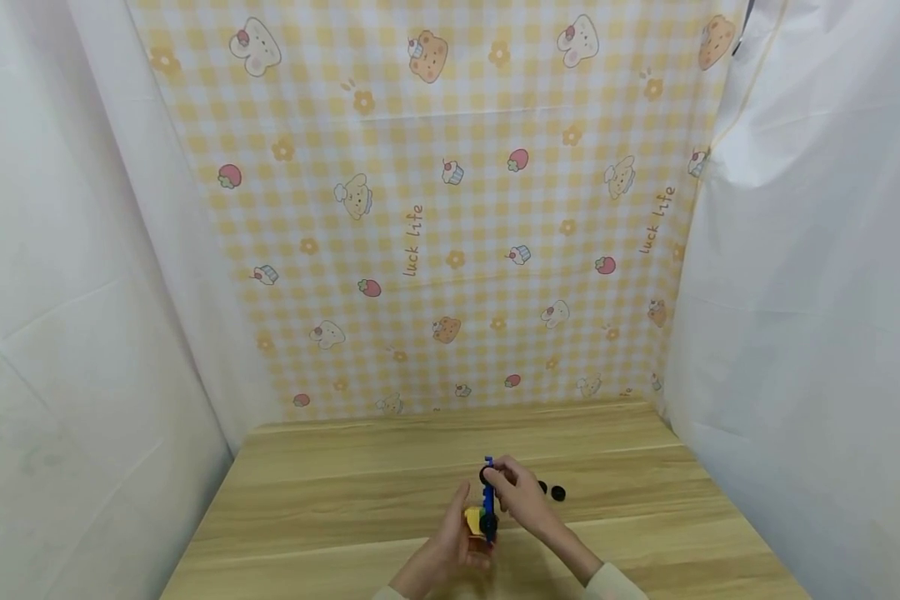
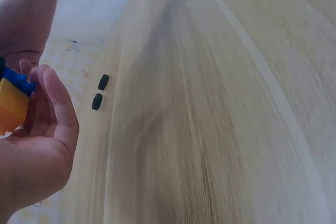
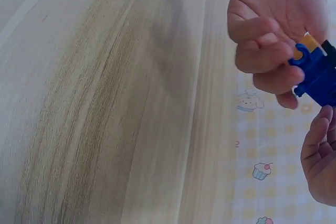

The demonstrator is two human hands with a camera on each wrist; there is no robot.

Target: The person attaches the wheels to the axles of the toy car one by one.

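A building-block toy car, with a blue chassis (image 1: 488,498), a yellow block (image 1: 473,522) and black wheels, is held upright on end between both hands above the table. My left hand (image 1: 446,537) grips the yellow end, with the palm cupped around it. Its curled fingers show beside the blue piece (image 3: 317,74) in the right wrist view. My right hand (image 1: 523,498) pinches the far end of the car, its thumb on the upper black wheel (image 1: 485,475). Bits of green and red show near the lower wheel (image 1: 488,524).
Two loose black wheels (image 1: 558,493) lie on the wooden table (image 1: 330,492) just right of my right hand. A yellow checked cloth (image 1: 457,208) hangs behind the table's back edge. White curtains (image 1: 795,333) close off both sides.
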